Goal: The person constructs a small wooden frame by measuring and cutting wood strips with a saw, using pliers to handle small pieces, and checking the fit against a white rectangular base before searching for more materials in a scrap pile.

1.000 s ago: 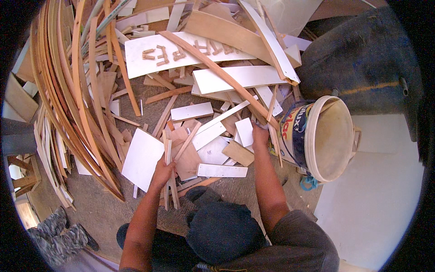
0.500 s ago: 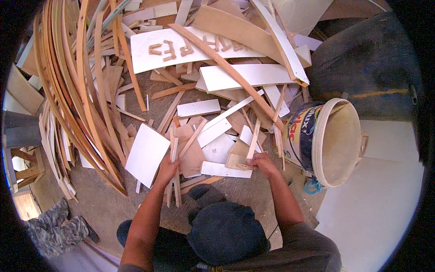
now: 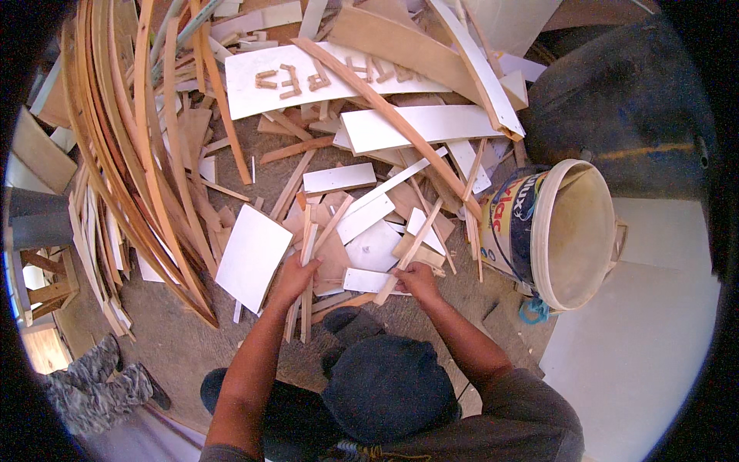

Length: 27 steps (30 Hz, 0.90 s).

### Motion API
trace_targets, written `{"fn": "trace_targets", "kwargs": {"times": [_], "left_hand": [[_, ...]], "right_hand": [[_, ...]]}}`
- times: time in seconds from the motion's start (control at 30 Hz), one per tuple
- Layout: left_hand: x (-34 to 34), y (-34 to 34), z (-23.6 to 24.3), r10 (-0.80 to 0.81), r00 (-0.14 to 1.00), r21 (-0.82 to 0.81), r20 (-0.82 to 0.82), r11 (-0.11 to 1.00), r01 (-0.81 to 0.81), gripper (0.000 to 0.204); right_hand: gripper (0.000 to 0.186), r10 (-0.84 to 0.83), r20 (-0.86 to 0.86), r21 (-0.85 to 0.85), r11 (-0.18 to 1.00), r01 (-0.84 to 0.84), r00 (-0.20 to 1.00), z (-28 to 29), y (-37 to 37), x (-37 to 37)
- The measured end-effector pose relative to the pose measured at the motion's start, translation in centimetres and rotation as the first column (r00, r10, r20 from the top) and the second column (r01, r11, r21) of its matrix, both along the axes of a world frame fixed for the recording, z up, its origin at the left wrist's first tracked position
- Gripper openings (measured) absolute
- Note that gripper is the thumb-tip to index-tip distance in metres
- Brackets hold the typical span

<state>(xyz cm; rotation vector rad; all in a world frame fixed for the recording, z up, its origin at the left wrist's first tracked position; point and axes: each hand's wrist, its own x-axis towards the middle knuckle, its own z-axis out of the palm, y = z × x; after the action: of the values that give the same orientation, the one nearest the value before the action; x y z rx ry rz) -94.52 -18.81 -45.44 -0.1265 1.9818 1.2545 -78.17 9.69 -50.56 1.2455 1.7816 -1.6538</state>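
Observation:
My left hand (image 3: 295, 279) is closed round several narrow wooden strips (image 3: 307, 240), which stand nearly lengthwise and stick out above and below the fist. To its right, my right hand (image 3: 416, 282) pinches one pale wooden strip (image 3: 412, 245), tilted with its top to the right. A short white board (image 3: 365, 280) lies just behind that strip's lower part. Beside my left hand leans a white rectangular panel (image 3: 253, 259). Brown and white offcuts (image 3: 370, 245) lie between and beyond both hands.
Long bent wooden strips (image 3: 127, 154) are heaped at the left. A pale bucket (image 3: 576, 239) lies tipped at the right, before a big dark curved object (image 3: 616, 115). Longer white boards (image 3: 423, 127) lie at the back. Camouflage-patterned cloth (image 3: 100, 393) with a dark shoe shows at lower left.
My right hand has moved left, toward my left hand, bringing the pale strip over the short white board. My left hand keeps its strips, shifted slightly to the right.

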Motion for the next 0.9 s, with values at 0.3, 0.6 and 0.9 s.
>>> {"fn": "trace_targets", "kwargs": {"times": [0.3, 0.6, 0.9], "left_hand": [[-0.6, -2.0, 0.1, 0.136, 0.990, 0.056, -0.029, 0.989, -0.135, 0.023], [-3.0, -5.9, 1.5, 0.436, 0.898, 0.031, 0.063, 0.898, -0.438, 0.027], [-3.0, -9.1, 0.7, 0.478, 0.876, 0.026, 0.061, 0.877, -0.480, 0.035]], "right_hand": [[0.020, 0.517, -0.143, -0.486, 0.706, -0.515, 0.844, 5.4, -9.0, -3.8], [0.032, 0.474, -0.390, -0.393, 0.689, -0.608, 0.789, 4.9, -15.0, -13.2], [0.071, 0.904, -0.006, 0.841, 0.236, -0.487, 0.427, 4.7, -10.9, -21.0]]}}
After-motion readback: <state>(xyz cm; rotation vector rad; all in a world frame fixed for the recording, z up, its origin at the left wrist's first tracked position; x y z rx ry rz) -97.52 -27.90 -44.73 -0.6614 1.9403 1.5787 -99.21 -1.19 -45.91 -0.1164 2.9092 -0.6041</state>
